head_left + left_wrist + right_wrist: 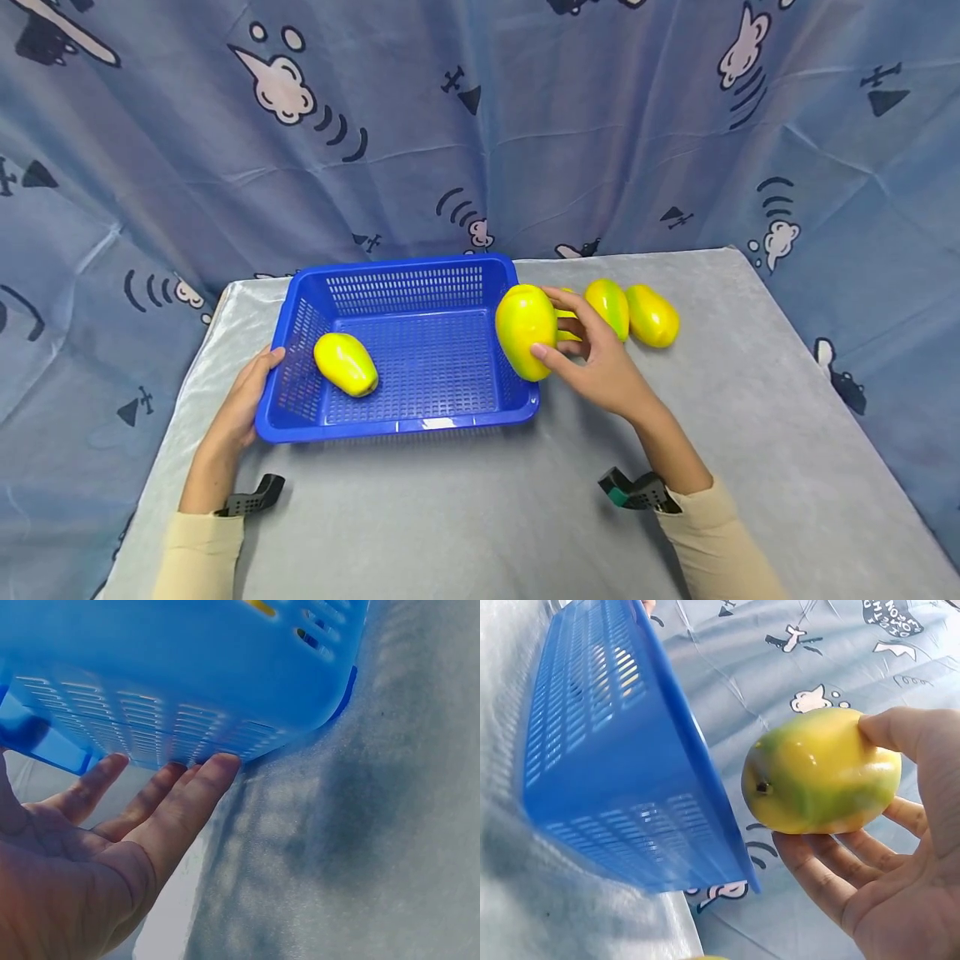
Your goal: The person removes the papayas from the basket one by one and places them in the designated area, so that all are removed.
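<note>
My right hand [600, 362] holds a glossy yellow-green papaya [525, 333] between thumb and fingers, over the right end of a blue plastic basket [397, 429]. In the right wrist view the papaya [825, 772] shows a small dark stem spot, and the basket's slotted wall [615, 772] stands to its left. At the basket's left end, my left hand [243, 396] has its thumb at the rim. The left wrist view shows the fingers [187, 806] of that hand against the slotted outer wall. Another papaya [347, 365] lies inside the basket, on the left.
Right of the basket, several more papayas lie on the grey cloth-covered table [480, 517], among them one [654, 317] at the far right of the group; one is partly behind my right hand. A blue patterned curtain [412, 150] hangs behind the table.
</note>
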`<state>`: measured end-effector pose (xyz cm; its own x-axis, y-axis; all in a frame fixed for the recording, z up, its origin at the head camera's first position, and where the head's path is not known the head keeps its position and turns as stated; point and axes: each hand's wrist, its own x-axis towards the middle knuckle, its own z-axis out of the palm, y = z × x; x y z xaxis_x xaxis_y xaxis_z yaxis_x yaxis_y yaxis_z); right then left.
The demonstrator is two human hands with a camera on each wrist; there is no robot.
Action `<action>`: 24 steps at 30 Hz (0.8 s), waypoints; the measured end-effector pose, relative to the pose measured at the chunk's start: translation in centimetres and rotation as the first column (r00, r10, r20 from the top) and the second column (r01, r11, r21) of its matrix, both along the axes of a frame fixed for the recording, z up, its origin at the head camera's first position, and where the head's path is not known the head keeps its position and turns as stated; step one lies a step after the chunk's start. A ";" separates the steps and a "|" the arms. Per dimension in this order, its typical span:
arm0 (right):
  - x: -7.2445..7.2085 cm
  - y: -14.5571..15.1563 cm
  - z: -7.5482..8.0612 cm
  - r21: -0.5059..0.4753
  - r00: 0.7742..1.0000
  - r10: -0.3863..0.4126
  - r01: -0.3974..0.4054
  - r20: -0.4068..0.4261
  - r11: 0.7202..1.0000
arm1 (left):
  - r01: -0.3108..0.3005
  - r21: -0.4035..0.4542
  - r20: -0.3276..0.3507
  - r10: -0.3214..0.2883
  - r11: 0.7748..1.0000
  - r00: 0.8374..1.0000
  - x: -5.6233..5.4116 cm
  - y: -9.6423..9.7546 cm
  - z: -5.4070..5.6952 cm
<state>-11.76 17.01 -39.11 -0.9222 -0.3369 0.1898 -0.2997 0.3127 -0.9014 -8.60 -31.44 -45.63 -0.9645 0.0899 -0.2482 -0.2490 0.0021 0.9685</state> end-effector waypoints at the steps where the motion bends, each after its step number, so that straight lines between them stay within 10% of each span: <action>1: 0.0 0.2 -0.1 -0.005 1.000 -0.005 0.005 0.001 1.000 | 0.003 -0.004 0.002 -0.003 1.000 1.000 0.1 -0.1 0.0; 24: 1.4 3.9 -3.8 0.034 0.983 -0.178 0.179 -0.039 0.983 | 0.000 0.027 0.003 0.000 1.000 1.000 -0.3 -0.2 0.1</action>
